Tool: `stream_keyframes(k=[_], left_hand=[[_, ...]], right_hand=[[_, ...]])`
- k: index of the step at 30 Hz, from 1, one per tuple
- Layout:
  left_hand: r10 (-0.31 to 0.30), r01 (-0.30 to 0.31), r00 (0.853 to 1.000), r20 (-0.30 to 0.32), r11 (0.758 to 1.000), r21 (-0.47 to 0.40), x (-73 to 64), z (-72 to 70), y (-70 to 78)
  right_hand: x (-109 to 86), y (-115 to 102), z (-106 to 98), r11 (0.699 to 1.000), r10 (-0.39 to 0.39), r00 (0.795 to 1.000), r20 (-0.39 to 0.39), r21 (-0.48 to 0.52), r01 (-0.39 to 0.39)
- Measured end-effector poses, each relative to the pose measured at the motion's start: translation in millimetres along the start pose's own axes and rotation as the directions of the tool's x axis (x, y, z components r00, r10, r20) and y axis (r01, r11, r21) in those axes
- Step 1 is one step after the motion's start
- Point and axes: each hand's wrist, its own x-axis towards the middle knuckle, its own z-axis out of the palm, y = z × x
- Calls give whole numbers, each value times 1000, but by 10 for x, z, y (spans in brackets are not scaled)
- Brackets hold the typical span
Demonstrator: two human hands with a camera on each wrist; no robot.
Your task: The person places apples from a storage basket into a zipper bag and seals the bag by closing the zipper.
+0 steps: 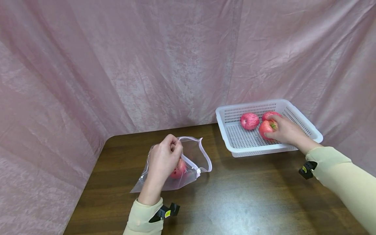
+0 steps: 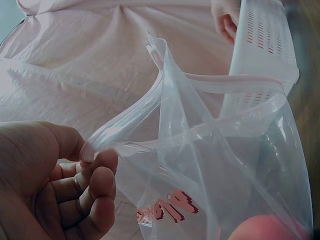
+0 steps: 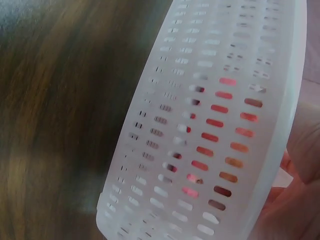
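Note:
On the left, my left hand (image 1: 161,160) pinches the rim of a clear zip bag (image 1: 183,185) between thumb and fingers. The bag's mouth gapes toward the right, and a slider shows on its pale zip strip. Inside lies a red fruit (image 1: 178,170), partly hidden by the hand. My right hand (image 1: 285,131) reaches into a white basket (image 1: 264,149), with thumb and fingers around a red apple (image 1: 265,129) that has a green stem end. In the right wrist view, the basket's slotted wall (image 3: 210,110) hides most of the apple and hand.
Two more pinkish-red apples are in the basket: a striped one (image 1: 249,121) at the left and another (image 1: 270,115) behind the held apple. Brown wooden tabletop (image 1: 235,195) lies between bag and basket. A pink curtain (image 1: 164,65) hangs behind the table.

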Motion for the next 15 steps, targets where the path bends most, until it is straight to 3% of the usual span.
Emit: stream_keyframes(k=[8, 15], left_hand=[[1, -1, 1000, 7, 1000, -18, 4, 2, -2], [4, -4, 1000, 6, 1000, -16, 0, 3, -5]], right_hand=[[-31, -111, 23, 992, -76, 991, -106, 94, 86], [-34, -243, 10, 987, -72, 991, -116, 133, 87]])
